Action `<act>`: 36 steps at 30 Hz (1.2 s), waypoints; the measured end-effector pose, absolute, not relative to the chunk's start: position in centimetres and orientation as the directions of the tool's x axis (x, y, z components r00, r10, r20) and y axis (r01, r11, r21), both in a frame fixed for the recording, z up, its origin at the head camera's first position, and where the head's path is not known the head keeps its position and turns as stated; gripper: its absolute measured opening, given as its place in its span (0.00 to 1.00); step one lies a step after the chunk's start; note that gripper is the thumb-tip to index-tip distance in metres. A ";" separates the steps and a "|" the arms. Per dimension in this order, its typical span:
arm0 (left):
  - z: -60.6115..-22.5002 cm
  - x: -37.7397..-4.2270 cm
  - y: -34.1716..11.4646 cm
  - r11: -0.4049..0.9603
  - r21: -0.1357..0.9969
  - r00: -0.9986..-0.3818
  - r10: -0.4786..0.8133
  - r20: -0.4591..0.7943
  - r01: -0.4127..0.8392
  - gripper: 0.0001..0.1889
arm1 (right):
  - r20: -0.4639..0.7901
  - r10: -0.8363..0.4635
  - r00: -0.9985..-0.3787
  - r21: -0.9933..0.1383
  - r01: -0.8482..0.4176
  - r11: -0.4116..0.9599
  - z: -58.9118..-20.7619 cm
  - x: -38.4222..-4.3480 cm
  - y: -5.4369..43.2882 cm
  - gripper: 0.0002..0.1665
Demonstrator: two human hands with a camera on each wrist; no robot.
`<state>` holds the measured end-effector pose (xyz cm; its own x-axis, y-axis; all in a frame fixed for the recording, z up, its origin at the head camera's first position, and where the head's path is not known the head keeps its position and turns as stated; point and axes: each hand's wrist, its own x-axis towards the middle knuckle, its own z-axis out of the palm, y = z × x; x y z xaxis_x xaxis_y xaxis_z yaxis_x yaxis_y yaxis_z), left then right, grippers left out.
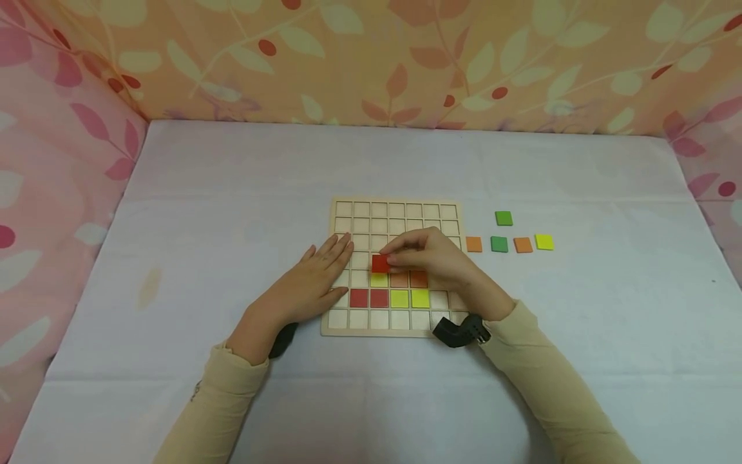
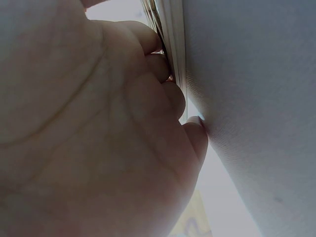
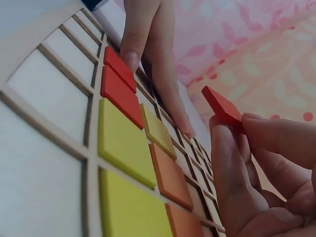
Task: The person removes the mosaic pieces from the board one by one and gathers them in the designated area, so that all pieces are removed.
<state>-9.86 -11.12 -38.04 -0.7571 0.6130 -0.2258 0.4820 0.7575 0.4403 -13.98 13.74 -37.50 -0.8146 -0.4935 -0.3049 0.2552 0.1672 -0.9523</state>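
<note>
A wooden grid board (image 1: 379, 320) lies on the white cloth. Between thumb and fingers, my right hand (image 1: 443, 261) pinches a red square tile (image 1: 379, 263) above the board; the right wrist view shows this red tile (image 3: 222, 107) tilted in the fingertips. My left hand (image 1: 310, 283) rests with extended fingers on the board's left edge. One row of cells holds two red tiles (image 1: 359, 298) and two yellow tiles (image 1: 399, 299). The row above has a yellow tile (image 1: 379, 280) and two orange tiles (image 1: 399, 280). In the left wrist view, the palm (image 2: 98, 123) hides most of the board.
Right of the board lie loose tiles: two green tiles (image 1: 504, 218), two orange tiles (image 1: 523, 245) and one yellow tile (image 1: 544, 242). A floral cloth (image 1: 359, 64) stands behind and at the sides of the table (image 1: 232, 174). Black wrist devices (image 1: 458, 332) sit near both wrists.
</note>
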 end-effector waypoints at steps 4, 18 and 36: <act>-38.1 -9.9 -11.2 0.757 0.442 -0.755 0.614 -0.228 0.482 0.37 | -0.312 -0.468 -0.826 -0.949 0.254 0.186 -37.6 -13.7 14.3 0.13; -38.0 -9.8 -11.1 0.748 0.441 -0.754 0.623 -0.208 0.496 0.37 | -0.343 -0.464 -0.816 -0.936 0.339 0.095 -37.8 -12.4 16.6 0.13; -38.2 -9.9 -11.2 0.743 0.447 -0.748 0.629 -0.212 0.498 0.37 | -0.317 -0.379 -0.869 -0.944 0.251 0.214 -38.2 -10.8 20.8 0.13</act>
